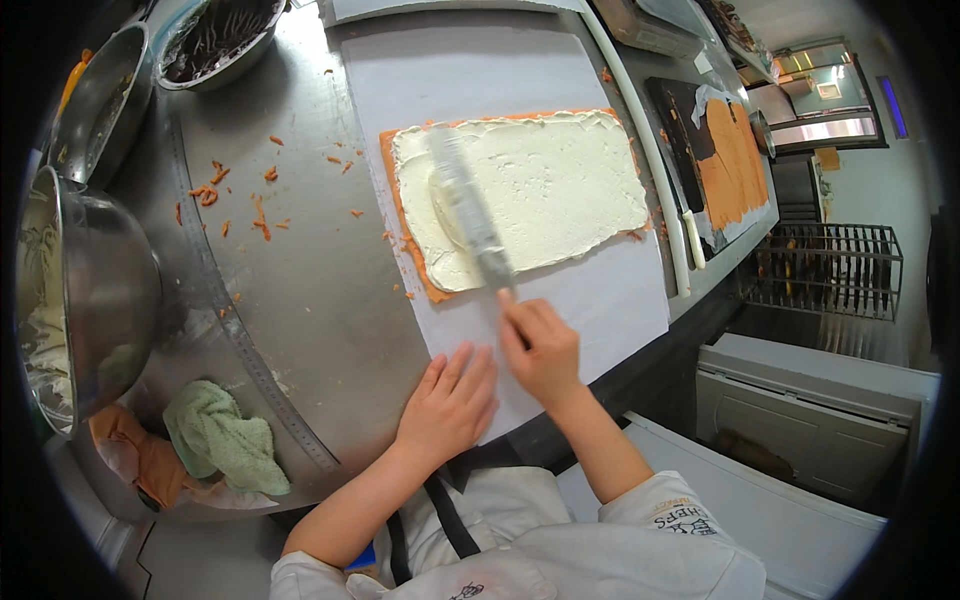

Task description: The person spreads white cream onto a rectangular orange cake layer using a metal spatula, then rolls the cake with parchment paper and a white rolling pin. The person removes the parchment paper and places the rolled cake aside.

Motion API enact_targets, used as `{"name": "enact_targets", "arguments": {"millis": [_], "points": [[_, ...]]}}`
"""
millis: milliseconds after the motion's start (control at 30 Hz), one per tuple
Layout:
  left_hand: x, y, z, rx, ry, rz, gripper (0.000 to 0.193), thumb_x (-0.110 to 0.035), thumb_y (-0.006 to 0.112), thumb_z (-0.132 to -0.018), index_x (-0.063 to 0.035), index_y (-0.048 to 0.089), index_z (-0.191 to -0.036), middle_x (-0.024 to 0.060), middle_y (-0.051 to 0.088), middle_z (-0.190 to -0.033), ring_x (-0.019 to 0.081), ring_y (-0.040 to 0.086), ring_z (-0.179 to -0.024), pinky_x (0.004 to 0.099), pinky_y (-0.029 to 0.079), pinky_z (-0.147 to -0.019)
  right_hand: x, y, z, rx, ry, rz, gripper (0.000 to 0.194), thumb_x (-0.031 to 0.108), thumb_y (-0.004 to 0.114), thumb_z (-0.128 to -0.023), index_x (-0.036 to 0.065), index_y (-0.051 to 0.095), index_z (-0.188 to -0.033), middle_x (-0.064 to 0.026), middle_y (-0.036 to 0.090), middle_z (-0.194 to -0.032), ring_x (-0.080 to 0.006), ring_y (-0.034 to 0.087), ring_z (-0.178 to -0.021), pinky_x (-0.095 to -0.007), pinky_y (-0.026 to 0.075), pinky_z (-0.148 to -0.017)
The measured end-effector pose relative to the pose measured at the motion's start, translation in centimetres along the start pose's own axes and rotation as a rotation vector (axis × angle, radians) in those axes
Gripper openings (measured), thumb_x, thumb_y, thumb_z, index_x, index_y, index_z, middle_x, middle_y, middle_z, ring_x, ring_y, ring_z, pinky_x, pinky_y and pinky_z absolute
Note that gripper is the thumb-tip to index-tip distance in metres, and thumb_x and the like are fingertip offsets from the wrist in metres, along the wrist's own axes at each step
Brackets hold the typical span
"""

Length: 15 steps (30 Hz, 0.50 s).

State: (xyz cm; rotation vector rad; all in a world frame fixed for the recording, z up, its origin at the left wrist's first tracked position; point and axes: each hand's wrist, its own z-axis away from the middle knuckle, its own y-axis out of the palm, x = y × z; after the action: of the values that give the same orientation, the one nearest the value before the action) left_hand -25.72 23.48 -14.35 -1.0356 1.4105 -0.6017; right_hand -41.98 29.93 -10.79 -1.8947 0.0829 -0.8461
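My right hand (pixel 546 346) grips the handle end of a long metal icing spatula (pixel 471 210), blurred and smeared with cream. Its blade crosses the left part of a rectangular orange sponge cake sheet (pixel 437 291). White cream (pixel 559 180) covers most of the sheet, and orange sponge shows along the left, top and lower-left edges. A thicker ridge of cream lies beside the blade. Under the cake is a sheet of white paper (pixel 607 307). My left hand (pixel 452 401) rests flat on the paper's near left edge, fingers apart, holding nothing.
Left stand a large steel bowl of cream (pixel 112 300), another steel bowl (pixel 105 105) and a dark-coated bowl (pixel 217 45). A steel ruler (pixel 247 360), orange crumbs (pixel 261 221) and a green towel (pixel 225 435) lie nearby. A white-handled knife (pixel 693 238) and another orange sheet (pixel 731 161) lie right.
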Motion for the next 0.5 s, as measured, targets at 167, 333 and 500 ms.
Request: {"name": "enact_targets", "arguments": {"millis": [167,333,500], "points": [[0.0,0.0,-0.1,0.023,-0.007,0.000,0.047,-0.035,0.065,-0.086,-0.0081,0.061,-0.125,0.0088,0.054,-0.140,0.0280,0.048,-0.132,0.0456,0.034,-0.110,-0.4,0.8,0.3,0.085,0.028,0.056,0.032,0.001,0.067,-0.082,0.006,0.069,-0.113,-0.0081,0.061,-0.080,-0.0249,0.061,-0.061,-0.0335,0.049,-0.053],[-0.3,-0.1,-0.2,0.052,-0.025,-0.013,0.047,-0.034,0.067,-0.085,-0.0088,0.061,-0.124,0.0089,0.054,-0.140,0.0284,0.047,-0.133,0.0460,0.033,-0.110,-7.6,-2.3,-0.3,0.044,0.058,0.139,0.037,0.004,0.065,-0.083,0.010,0.066,-0.120,-0.0085,0.059,-0.082,-0.0278,0.061,-0.065,-0.0375,0.050,-0.055],[-0.5,-0.2,-0.3,0.061,-0.022,-0.026,0.048,-0.033,0.068,-0.084,-0.0085,0.061,-0.124,0.0097,0.053,-0.141,0.0299,0.047,-0.132,0.0476,0.034,-0.109,-16.5,-10.2,-2.1,-0.048,0.166,0.441,0.041,0.005,0.063,-0.085,0.010,0.062,-0.126,-0.0113,0.060,-0.086,-0.0272,0.062,-0.068,-0.0392,0.051,-0.058]]}}
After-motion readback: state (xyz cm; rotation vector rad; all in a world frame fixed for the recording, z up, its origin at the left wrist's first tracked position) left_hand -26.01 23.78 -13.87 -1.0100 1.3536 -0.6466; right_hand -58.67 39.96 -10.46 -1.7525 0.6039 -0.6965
